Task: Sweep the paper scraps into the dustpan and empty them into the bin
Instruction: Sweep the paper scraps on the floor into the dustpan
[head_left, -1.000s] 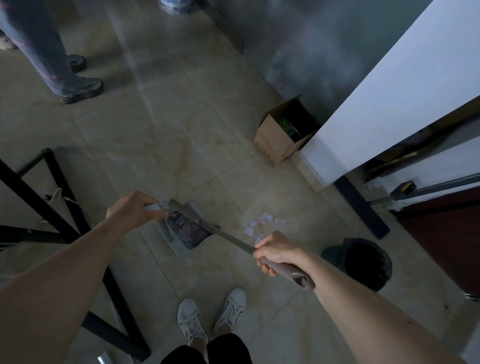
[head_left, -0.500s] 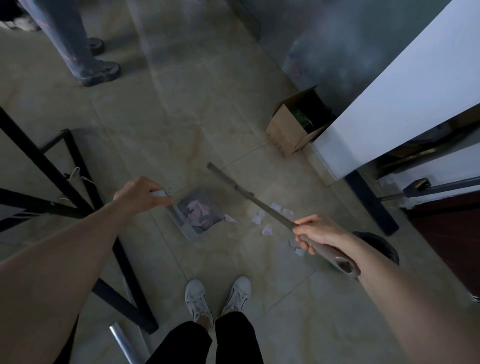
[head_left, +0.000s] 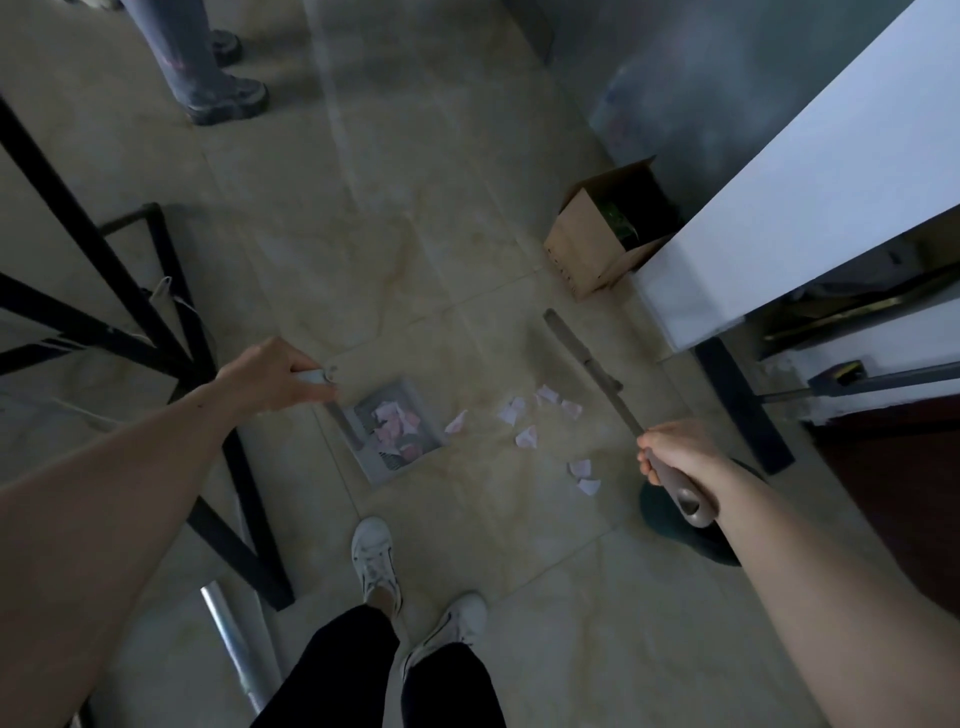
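Dim beige tiled floor (head_left: 415, 218), black metal frame (head_left: 130, 291), white wall (head_left: 810, 171).

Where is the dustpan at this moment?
In the head view the dustpan rests on the floor, centre-left, held by the left hand, just ahead of the white shoes, loose paper scraps to its right.

The left hand (head_left: 270, 376) grips the handle of a grey dustpan (head_left: 397, 431) that sits on the tiled floor (head_left: 405, 218) with pinkish scraps inside. The right hand (head_left: 675, 457) holds a long broom handle (head_left: 587, 364) angled far and left, with loose paper scraps (head_left: 524, 415) lying between it and the pan. A dark bin (head_left: 691, 530) stands under the right wrist, and a cardboard box (head_left: 592, 244) sits far right by a white wall (head_left: 810, 171).
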